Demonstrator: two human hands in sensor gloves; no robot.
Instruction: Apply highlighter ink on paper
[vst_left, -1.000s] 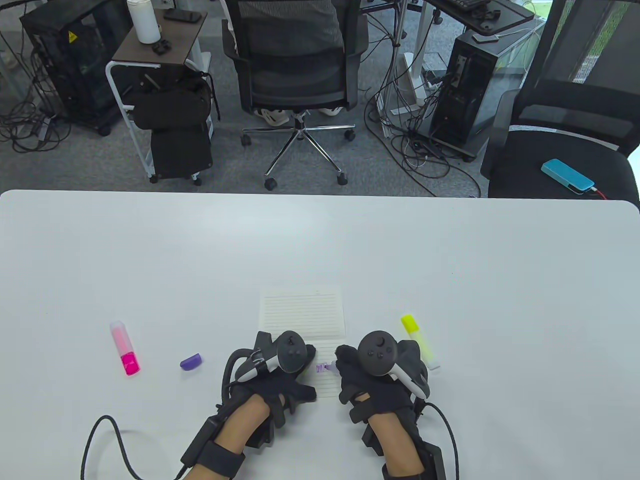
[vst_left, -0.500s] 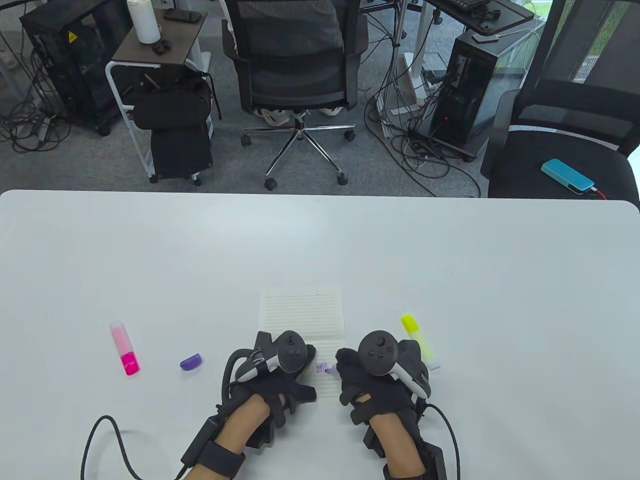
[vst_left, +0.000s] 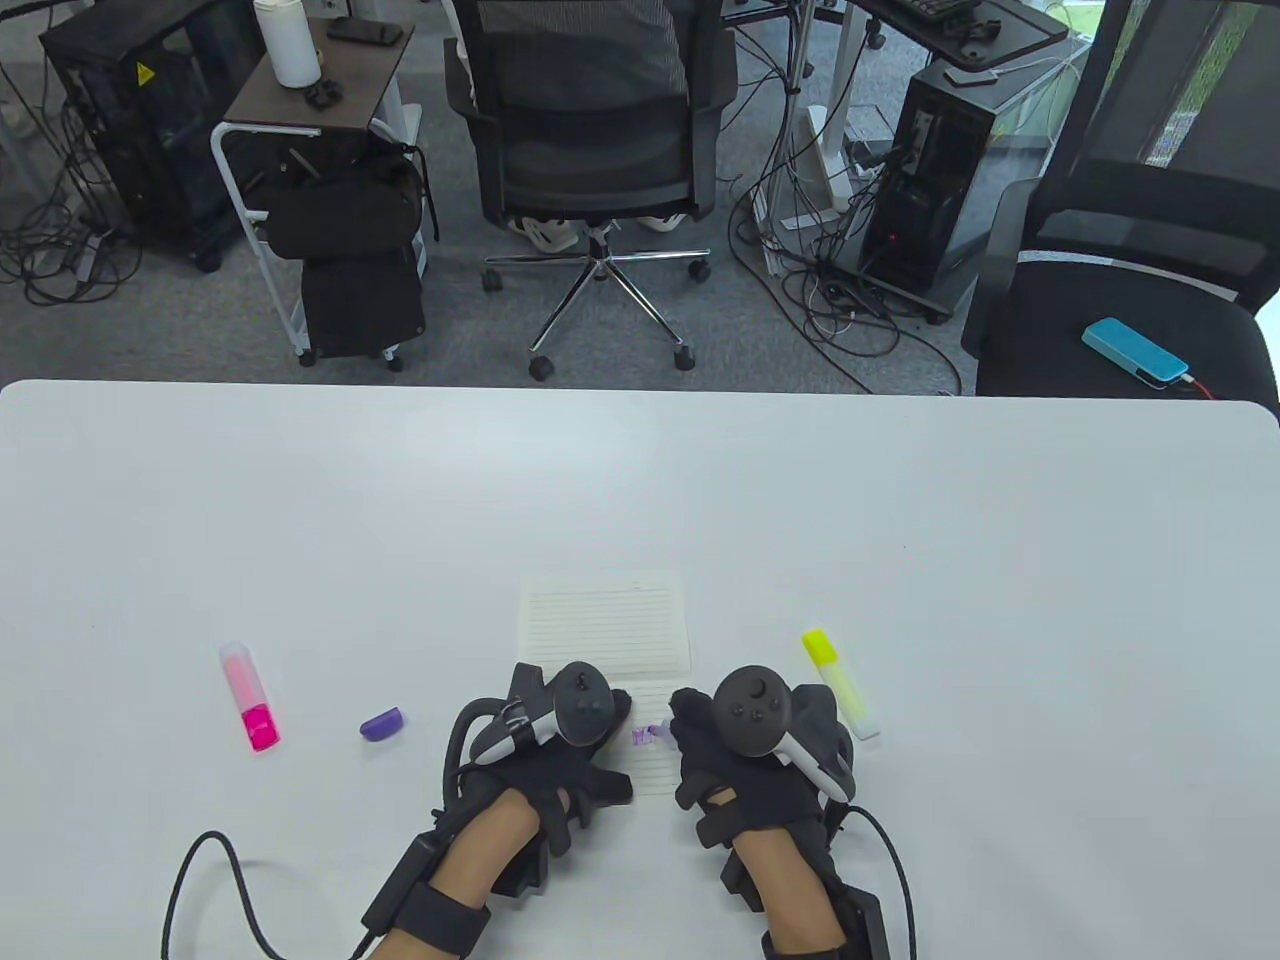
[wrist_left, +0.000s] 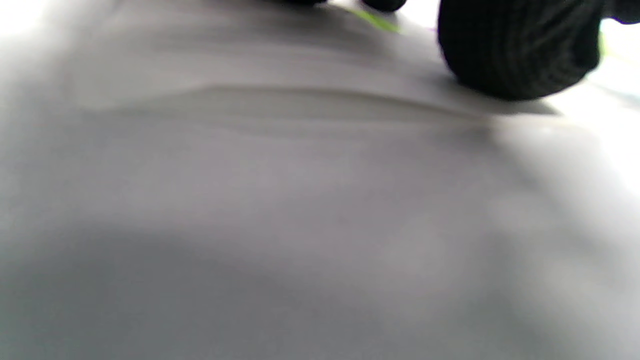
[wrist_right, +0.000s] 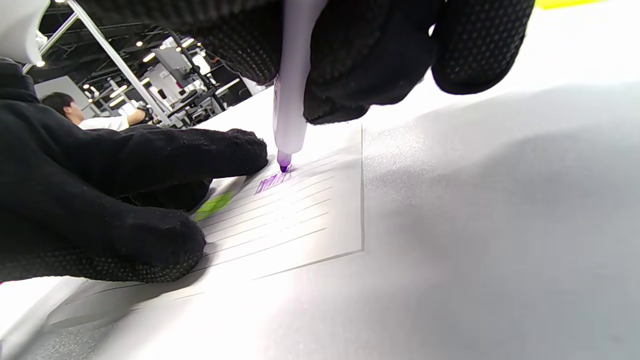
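While our right hand grips the purple highlighter upright, its tip touches the lined paper at a small purple patch, so we judge the inking step to be underway; our left hand rests flat on the paper's near left part, fingers spread and holding nothing, pinning the sheet; the next move calls for short strokes along the ruled lines with steady light pressure, and for the left hand to keep its weight down so the sheet does not slide; the paper's right edge lies just beside the tip in the right wrist view, so strokes that way have little room before they run onto the table; the far half of the sheet is bare and open for more ink; a yellow highlighter lies just right of our right hand, near enough to nudge; a purple cap and pink highlighter lie well apart on the left.
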